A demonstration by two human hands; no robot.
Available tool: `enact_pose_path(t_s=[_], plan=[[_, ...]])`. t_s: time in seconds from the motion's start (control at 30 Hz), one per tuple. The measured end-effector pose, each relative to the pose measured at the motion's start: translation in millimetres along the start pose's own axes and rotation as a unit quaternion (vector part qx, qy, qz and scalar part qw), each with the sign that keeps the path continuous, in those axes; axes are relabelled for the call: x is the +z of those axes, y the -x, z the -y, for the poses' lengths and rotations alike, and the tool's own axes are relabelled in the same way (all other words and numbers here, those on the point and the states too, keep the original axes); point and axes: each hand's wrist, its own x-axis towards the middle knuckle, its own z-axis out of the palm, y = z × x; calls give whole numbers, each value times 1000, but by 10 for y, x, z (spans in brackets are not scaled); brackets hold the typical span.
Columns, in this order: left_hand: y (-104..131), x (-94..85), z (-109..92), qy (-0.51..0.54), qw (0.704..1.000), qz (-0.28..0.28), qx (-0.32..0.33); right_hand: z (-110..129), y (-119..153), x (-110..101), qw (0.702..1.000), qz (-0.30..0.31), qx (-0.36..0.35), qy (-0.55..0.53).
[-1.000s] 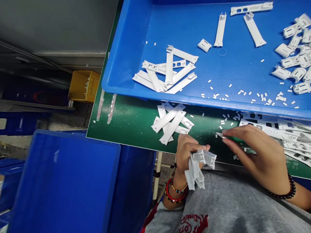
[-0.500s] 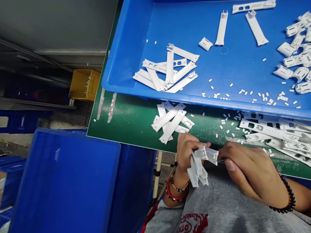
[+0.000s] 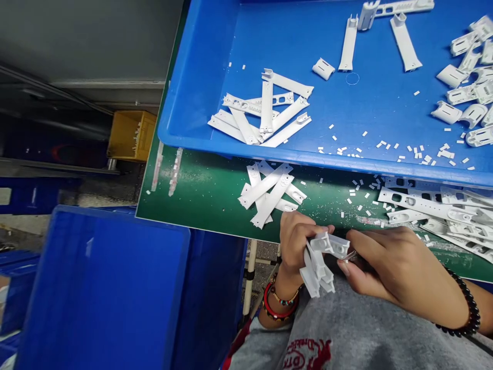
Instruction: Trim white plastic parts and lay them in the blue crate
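Note:
My left hand (image 3: 297, 240) is closed around several white plastic parts (image 3: 320, 275), whose ends stick out below the fingers. One of them, a white plastic piece (image 3: 334, 245), points to the right across the top of the bunch. At its right end, my right hand (image 3: 404, 272) pinches a thin blade-like tool (image 3: 349, 256) between thumb and fingers. Its tip is close to the piece; I cannot tell whether they touch. Most of the tool is hidden in the hand. Both hands are in front of the grey shirt, just off the table edge.
A blue tray (image 3: 292, 163) on the green table (image 3: 200, 190) holds long white parts, short curved covers (image 3: 451, 76) and small white chips. Long strips (image 3: 272, 200) lie before it, more strips (image 3: 427, 205) to the right. A blue bin (image 3: 115, 288) stands lower left.
My right hand has shifted, its thumb now further left beneath the end of the held piece, which is slightly turned. A white curved cover has appeared at the tray's top, beside the long parts.

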Motion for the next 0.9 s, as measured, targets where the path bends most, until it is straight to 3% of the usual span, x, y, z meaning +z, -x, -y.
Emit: enact_pose_path(t_s=[0.47,0.77,0.9], plan=[[-5,8,-19,-26,999,-3,-19,-6,8,0,1000,-8,6,10],[5,-10,-62,-26,999,16,-42,-34,65,21,1000,14,1,-3],[12,7,-27,-29,997,-4,-68,51,70,29,997,45,-33,-62]])
